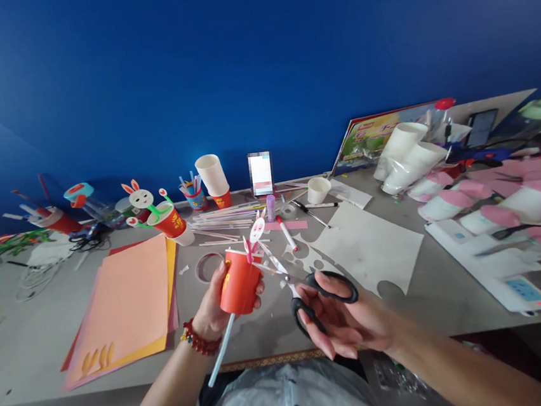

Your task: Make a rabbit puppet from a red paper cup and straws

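Observation:
My left hand (216, 304) is wrapped round a red paper cup (238, 286) with yellow markings. A pale straw (222, 350) sticks out of the cup's bottom, pointing down toward me. At the cup's rim shows a paper rabbit head (257, 228) with pink parts below it. Black-handled scissors (285, 277) are in my right hand (336, 315), its thumb and fingers through the loops. Their blades stand apart, with one tip close to the rim and the pink parts; whether they touch, I cannot make out.
Orange and yellow paper sheets (131, 299) lie at left, behind them a finished-looking rabbit cup (167, 220). Straws (227, 220), a tape roll (210, 268), a red marker (287, 233) and white paper (370, 241) lie ahead. Pink-and-white cups (487, 220) and a power strip (492, 271) are at right.

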A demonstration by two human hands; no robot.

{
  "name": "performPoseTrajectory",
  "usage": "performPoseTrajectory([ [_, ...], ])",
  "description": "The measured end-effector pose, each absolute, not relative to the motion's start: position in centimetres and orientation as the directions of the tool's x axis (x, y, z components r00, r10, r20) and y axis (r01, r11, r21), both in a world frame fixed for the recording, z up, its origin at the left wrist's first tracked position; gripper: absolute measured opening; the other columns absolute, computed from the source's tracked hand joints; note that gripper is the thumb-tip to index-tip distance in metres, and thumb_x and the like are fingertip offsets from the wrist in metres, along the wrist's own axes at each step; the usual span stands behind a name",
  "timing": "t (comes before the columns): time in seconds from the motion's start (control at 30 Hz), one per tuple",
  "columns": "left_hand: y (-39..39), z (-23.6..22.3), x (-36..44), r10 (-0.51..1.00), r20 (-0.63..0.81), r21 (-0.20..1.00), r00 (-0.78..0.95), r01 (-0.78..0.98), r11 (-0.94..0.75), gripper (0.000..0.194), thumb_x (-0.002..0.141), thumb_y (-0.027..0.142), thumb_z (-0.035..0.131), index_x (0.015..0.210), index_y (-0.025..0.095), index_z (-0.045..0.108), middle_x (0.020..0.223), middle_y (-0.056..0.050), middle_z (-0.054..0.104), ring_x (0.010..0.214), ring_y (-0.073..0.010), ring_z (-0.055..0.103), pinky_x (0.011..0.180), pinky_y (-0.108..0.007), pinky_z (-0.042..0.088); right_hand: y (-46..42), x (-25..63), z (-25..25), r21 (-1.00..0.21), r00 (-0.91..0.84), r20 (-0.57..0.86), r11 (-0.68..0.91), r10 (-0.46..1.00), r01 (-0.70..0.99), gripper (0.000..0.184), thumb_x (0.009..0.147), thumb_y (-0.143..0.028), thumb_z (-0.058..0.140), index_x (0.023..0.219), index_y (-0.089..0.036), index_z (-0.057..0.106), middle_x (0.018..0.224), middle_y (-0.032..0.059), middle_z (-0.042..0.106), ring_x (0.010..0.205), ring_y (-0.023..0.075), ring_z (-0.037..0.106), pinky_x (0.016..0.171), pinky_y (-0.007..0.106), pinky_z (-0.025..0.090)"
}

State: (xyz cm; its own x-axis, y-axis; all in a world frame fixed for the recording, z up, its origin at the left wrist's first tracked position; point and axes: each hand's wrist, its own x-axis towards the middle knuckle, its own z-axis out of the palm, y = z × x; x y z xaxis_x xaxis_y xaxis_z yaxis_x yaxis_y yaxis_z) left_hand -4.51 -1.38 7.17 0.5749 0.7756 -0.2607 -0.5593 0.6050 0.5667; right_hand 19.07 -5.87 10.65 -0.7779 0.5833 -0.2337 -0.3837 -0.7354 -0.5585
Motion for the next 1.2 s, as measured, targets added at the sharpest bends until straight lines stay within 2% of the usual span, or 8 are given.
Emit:
performPoseTrajectory([
  [0.23, -2.5, 6.3, -2.5, 0.919, -0.216, 0.631, 0.329, -0.671, 0.388, 0.049, 0.076, 0.057, 0.072, 0.097, 0.013, 0.072, 0.086, -0.010, 0.074, 0.078, -0.0216, 0.070, 0.076, -0.034, 0.059, -6.4, 19.5, 9.5, -0.575, -0.745, -0.240, -0.710, 0.622, -0.407, 0.053, 0.083, -0.065, 0.062, 0.088, -0.012, 0.068, 0.067, 0.0071, 0.073, 0.035, 0.0057, 0.052, 0.028, 0.012, 0.022],
  [0.37, -2.4, 6.0, -2.2, 0.956, -0.212, 0.559, 0.203, -0.777, 0.289, 0.046, 0.078, 0.053, 0.072, 0.104, 0.015, 0.071, 0.097, -0.009, 0.076, 0.088, -0.0222, 0.071, 0.087, -0.038, 0.057, -6.3, 20.4, 9.5, -0.563, -0.735, -0.286, -0.729, 0.614, -0.389, 0.055, 0.086, -0.069, 0.054, 0.096, -0.016, 0.067, 0.077, 0.0048, 0.073, 0.035, 0.0056, 0.048, 0.028, 0.014, 0.023],
  [0.47, -2.3, 6.2, -2.3, 0.939, -0.222, 0.432, 0.263, -0.837, 0.336, 0.047, 0.080, 0.052, 0.070, 0.111, 0.017, 0.068, 0.107, -0.009, 0.074, 0.095, -0.0221, 0.070, 0.094, -0.039, 0.053, -6.5, 20.1, 10.5, -0.839, -0.603, -0.297, -0.504, 0.740, -0.205, 0.054, 0.081, -0.070, 0.059, 0.090, -0.017, 0.063, 0.070, 0.0024, 0.068, 0.040, 0.0084, 0.050, 0.032, 0.017, 0.028],
  [0.53, -2.3, 6.3, -2.2, 0.923, -0.213, 0.367, 0.320, -0.850, 0.379, 0.048, 0.081, 0.052, 0.069, 0.114, 0.017, 0.066, 0.110, -0.010, 0.073, 0.100, -0.0238, 0.069, 0.099, -0.042, 0.050, -6.7, 19.5, 11.0, -0.983, -0.425, -0.182, -0.150, 0.887, 0.108, 0.044, 0.080, -0.061, 0.068, 0.080, -0.018, 0.059, 0.059, -0.0015, 0.061, 0.043, 0.0087, 0.047, 0.039, 0.019, 0.031],
  [0.6, -2.5, 6.3, -2.1, 0.924, -0.191, 0.348, 0.333, -0.857, 0.380, 0.049, 0.081, 0.051, 0.068, 0.116, 0.017, 0.065, 0.112, -0.010, 0.072, 0.102, -0.0255, 0.068, 0.101, -0.045, 0.048, -6.8, 18.7, 11.2, -0.871, -0.298, 0.083, 0.215, 0.951, 0.443, 0.036, 0.081, -0.051, 0.071, 0.071, -0.019, 0.057, 0.053, -0.0038, 0.056, 0.045, 0.0090, 0.046, 0.045, 0.021, 0.030],
  [0.7, -2.7, 6.2, -2.0, 0.941, -0.145, 0.361, 0.306, -0.869, 0.338, 0.050, 0.079, 0.048, 0.069, 0.119, 0.018, 0.065, 0.116, -0.009, 0.071, 0.107, -0.0261, 0.065, 0.104, -0.046, 0.045, -6.7, 17.9, 10.5, -0.578, -0.299, 0.395, 0.488, 0.869, 0.654, 0.031, 0.088, -0.045, 0.065, 0.071, -0.019, 0.057, 0.051, -0.0042, 0.055, 0.044, 0.0097, 0.048, 0.049, 0.023, 0.032],
  [0.9, -2.8, 5.4, -2.1, 0.954, -0.067, 0.444, 0.292, -0.848, 0.291, 0.053, 0.078, 0.047, 0.067, 0.123, 0.020, 0.064, 0.122, -0.009, 0.068, 0.116, -0.0288, 0.060, 0.106, -0.049, 0.043, -6.7, 17.8, 9.6, -0.336, -0.356, 0.523, 0.571, 0.774, 0.749, 0.029, 0.094, -0.043, 0.057, 0.077, -0.019, 0.060, 0.055, -0.0031, 0.059, 0.048, 0.0117, 0.057, 0.053, 0.026, 0.032],
  [1.2, -2.8, 5.1, -2.2, 0.960, 0.010, 0.542, 0.281, -0.808, 0.231, 0.053, 0.076, 0.053, 0.067, 0.121, 0.025, 0.065, 0.126, -0.007, 0.066, 0.130, -0.0321, 0.049, 0.110, -0.053, 0.039, -6.2, 18.3, 10.1, -0.114, -0.442, 0.583, 0.607, 0.681, 0.786, 0.032, 0.098, -0.043, 0.049, 0.079, -0.019, 0.060, 0.058, -0.0012, 0.061, 0.052, 0.0132, 0.056, 0.057, 0.030, 0.029],
])
